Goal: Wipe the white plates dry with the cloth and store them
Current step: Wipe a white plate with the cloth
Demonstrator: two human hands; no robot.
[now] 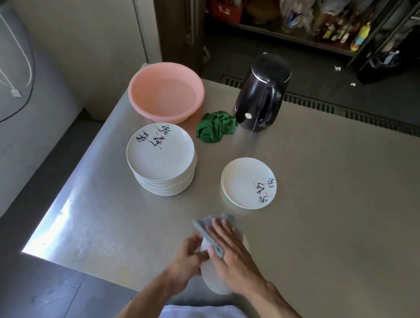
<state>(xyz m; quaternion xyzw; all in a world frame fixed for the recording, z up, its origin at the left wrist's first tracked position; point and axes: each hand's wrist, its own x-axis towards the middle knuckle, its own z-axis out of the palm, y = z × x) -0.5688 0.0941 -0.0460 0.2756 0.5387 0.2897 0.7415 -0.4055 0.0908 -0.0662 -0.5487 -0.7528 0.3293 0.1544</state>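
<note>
My left hand (187, 258) grips the left edge of a white plate (215, 282), held tilted above the near part of the steel table. My right hand (233, 255) lies flat on a grey cloth (207, 229) and presses it against the plate's face. A tall stack of white plates (161, 157) with painted lettering stands left of centre. A low stack of two or three plates (248, 182) sits to its right.
A pink basin (165, 91) stands at the table's far left corner. A crumpled green cloth (216, 126) lies beside a black electric kettle (261, 92). The steel table (341, 229) ends at a left edge and a near edge. Shelves with bottles stand beyond.
</note>
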